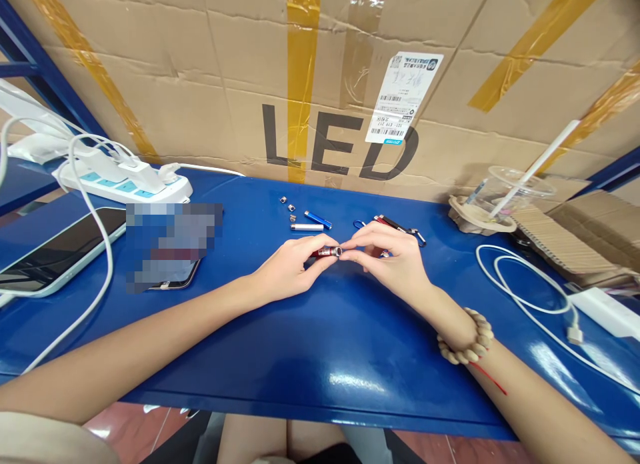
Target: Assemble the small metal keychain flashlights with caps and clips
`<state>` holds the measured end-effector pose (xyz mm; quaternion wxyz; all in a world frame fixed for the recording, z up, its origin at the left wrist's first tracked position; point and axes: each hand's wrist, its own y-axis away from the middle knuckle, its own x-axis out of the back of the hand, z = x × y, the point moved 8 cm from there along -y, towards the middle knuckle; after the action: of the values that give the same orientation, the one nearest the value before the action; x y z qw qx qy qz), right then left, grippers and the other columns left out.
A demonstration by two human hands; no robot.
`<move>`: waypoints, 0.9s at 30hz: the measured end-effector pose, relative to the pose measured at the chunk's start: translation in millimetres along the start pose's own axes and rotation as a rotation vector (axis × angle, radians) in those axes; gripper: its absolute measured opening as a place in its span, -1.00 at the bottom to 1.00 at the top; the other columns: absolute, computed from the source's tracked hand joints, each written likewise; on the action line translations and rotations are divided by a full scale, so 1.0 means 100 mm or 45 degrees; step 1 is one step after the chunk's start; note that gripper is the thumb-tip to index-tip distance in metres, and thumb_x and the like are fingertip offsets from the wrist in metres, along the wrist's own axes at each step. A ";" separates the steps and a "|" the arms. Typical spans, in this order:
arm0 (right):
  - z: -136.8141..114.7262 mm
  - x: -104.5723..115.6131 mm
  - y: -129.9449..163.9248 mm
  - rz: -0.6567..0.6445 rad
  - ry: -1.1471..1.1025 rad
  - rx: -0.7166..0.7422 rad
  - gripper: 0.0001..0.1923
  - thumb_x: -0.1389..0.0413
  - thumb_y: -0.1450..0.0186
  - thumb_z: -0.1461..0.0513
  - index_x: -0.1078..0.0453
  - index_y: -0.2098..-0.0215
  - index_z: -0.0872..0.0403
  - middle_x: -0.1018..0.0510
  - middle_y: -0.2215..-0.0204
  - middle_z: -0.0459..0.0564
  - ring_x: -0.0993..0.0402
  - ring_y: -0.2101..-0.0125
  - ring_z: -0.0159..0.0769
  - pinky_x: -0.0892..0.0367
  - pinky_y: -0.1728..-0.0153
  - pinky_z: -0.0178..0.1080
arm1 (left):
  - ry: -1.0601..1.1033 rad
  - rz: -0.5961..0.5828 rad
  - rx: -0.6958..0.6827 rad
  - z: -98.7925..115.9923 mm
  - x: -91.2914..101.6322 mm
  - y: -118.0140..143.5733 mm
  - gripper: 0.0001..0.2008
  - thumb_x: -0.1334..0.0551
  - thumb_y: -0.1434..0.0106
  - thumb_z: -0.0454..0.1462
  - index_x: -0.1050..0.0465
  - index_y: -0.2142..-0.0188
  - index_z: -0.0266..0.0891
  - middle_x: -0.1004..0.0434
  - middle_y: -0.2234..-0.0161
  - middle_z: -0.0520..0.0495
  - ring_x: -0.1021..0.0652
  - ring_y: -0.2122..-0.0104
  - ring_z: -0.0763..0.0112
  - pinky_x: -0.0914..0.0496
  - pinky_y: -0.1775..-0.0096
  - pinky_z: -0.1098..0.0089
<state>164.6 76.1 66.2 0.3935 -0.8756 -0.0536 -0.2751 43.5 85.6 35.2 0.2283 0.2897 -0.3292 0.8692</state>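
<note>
Red stick with silver metal end point(329, 251), clamped by the left hand point(283, 271)'s fingers, points roughly along the bench point(300, 357)'s far edge toward the right hand point(397, 257) (its grip I cannot tell).

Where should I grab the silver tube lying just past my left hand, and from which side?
I'd pinch the silver tube mid-length, across its narrow width, coming from above: it lies flat, running left to right, with the blue tube close behind its right end and a small metal piece near its left end.
</note>
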 end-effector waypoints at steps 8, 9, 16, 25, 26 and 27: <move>-0.01 0.01 0.00 0.008 0.017 0.012 -0.90 -0.25 -0.12 0.19 -0.54 0.42 0.07 -0.53 0.47 -0.06 -0.26 0.67 -0.52 -0.28 0.66 -0.38 | -0.005 -0.012 -0.020 0.00 -0.01 0.00 -0.83 -0.05 -0.32 -0.26 -0.36 0.20 -0.25 -0.51 0.29 0.00 -0.50 0.36 0.53 -0.34 0.29 0.56; -0.01 0.01 0.00 0.006 0.016 0.009 -0.91 -0.25 -0.12 0.19 -0.54 0.42 0.06 -0.53 0.47 -0.06 -0.27 0.66 -0.52 -0.28 0.65 -0.38 | -0.003 -0.009 -0.023 0.00 -0.01 0.00 -0.83 -0.05 -0.32 -0.26 -0.36 0.20 -0.25 -0.51 0.29 0.00 -0.50 0.36 0.53 -0.34 0.29 0.56; 0.04 0.00 0.00 0.011 -0.027 -0.010 -0.91 -0.26 -0.11 0.20 -0.55 0.42 0.06 -0.52 0.50 -0.05 -0.29 0.65 -0.50 -0.28 0.67 -0.37 | -0.036 -0.060 0.005 -0.01 -0.03 0.00 -0.78 0.00 -0.34 -0.24 -0.35 0.15 -0.24 -0.50 0.25 -0.03 -0.50 0.32 0.48 -0.34 0.26 0.51; 0.09 -0.02 0.00 -0.010 -0.049 -0.093 -0.82 -0.24 -0.12 0.12 -0.54 0.45 0.07 -0.52 0.48 -0.03 -0.28 0.67 -0.51 -0.28 0.68 -0.37 | -0.040 -0.084 0.020 -0.02 -0.03 -0.01 -0.75 0.05 -0.36 -0.23 -0.35 0.15 -0.24 -0.49 0.24 -0.05 -0.49 0.31 0.46 -0.35 0.24 0.48; 0.10 -0.02 0.00 -0.013 -0.052 -0.100 -0.82 -0.24 -0.12 0.12 -0.54 0.45 0.08 -0.52 0.48 -0.03 -0.28 0.67 -0.51 -0.28 0.67 -0.37 | -0.043 -0.079 0.014 -0.02 -0.03 -0.01 -0.75 0.05 -0.36 -0.23 -0.35 0.15 -0.24 -0.49 0.24 -0.05 -0.49 0.30 0.46 -0.35 0.24 0.48; 0.10 -0.02 0.00 -0.014 -0.055 -0.105 -0.82 -0.23 -0.13 0.12 -0.53 0.45 0.08 -0.52 0.48 -0.03 -0.28 0.66 -0.50 -0.28 0.67 -0.37 | -0.047 -0.074 0.009 -0.02 -0.03 -0.01 -0.75 0.04 -0.36 -0.23 -0.35 0.15 -0.24 -0.49 0.23 -0.04 -0.49 0.29 0.46 -0.35 0.23 0.49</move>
<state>167.1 83.5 59.9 0.3544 -0.8965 -0.0555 -0.2602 45.6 86.5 32.3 0.2464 0.3160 -0.3216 0.8579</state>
